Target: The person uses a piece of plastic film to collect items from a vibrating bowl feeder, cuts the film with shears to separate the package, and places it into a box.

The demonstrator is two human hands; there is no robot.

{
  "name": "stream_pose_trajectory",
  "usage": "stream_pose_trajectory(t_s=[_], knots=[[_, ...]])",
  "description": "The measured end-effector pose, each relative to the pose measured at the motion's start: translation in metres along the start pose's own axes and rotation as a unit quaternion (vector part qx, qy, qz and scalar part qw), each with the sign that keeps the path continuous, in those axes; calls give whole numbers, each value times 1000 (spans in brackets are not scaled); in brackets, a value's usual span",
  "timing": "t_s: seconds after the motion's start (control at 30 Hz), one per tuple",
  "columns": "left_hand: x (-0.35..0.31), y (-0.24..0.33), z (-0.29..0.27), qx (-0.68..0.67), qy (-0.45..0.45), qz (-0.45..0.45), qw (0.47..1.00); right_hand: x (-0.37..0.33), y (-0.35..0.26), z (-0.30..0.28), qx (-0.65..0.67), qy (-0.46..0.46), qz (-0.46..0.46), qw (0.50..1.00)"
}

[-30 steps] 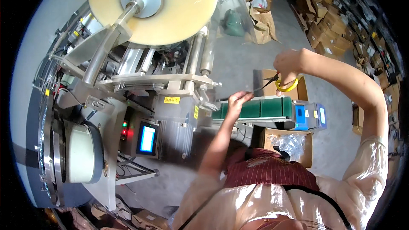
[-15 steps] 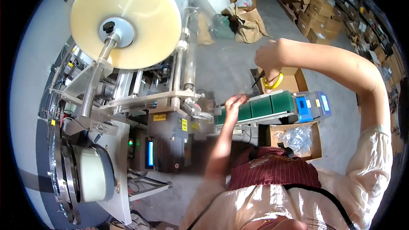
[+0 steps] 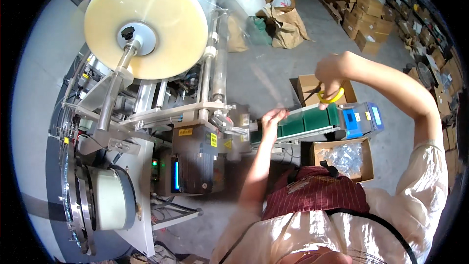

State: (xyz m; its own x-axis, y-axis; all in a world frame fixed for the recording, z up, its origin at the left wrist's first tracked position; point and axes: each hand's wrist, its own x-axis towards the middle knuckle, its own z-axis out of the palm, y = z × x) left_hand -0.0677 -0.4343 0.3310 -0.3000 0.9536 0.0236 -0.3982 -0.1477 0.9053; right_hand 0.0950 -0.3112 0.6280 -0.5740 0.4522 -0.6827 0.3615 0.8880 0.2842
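- Machine point(image 3: 194, 142) of grey metal takes most of the left side, with rollers at its far part.
- Large cream roll point(image 3: 171, 24) is mounted over this machine, at far left.
- Clear film point(image 3: 266, 80), the thing being handled, seems to spread from the rollers to the right, over the floor and toward both hands; its edges are hard to see.
- Green belt point(image 3: 293, 126) runs to the right under the hands; film should, I think, be lifted well above it, so that the blades do not touch the belt.
- Near box point(image 3: 367, 160), open, holds crumpled clear plastic point(image 3: 342, 155); one far box point(image 3: 307, 83) is open behind the belt.
- Right hand point(image 3: 333, 71) is raised, its fingers closed around the handles of scissors.
- Left hand point(image 3: 273, 118), lower, has its fingertips pinched together, it seems on the film; a firm pull would help to keep it tight.
- Scissors point(image 3: 321, 95), yellow and black, point left and near; I cannot tell if the blades touch the film. Fingertips should keep away from the blade line.
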Motion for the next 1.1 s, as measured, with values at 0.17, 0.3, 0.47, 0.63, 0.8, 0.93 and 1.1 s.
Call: stream_pose_trajectory(t_s=[0.17, 0.3, 0.47, 0.63, 0.8, 0.93, 1.1], knots=[[-1, 5, 16, -11, 9, -34, 999, -12, 20, 68, 214, 75, -20, 974], [0, 3, 35, -9, 5, -40, 999, 30, -6, 155, 527, 370, -40, 764], [5, -10, 51, -68, 20, -76, 995, 128, -69, 216, 698, 534, 21, 476], [14, -16, 43, -71, 7, -85, 994, 146, -95, 213, 788, 525, 50, 318], [19, 17, 43, 87, -85, -81, 989, 147, -80, 221, 769, 526, 45, 361], [21, 43, 47, 124, -103, -48, 986, 137, -73, 214, 787, 510, 41, 344], [29, 51, 42, 144, -88, -9, 986, 135, -73, 213, 781, 502, 57, 367]])
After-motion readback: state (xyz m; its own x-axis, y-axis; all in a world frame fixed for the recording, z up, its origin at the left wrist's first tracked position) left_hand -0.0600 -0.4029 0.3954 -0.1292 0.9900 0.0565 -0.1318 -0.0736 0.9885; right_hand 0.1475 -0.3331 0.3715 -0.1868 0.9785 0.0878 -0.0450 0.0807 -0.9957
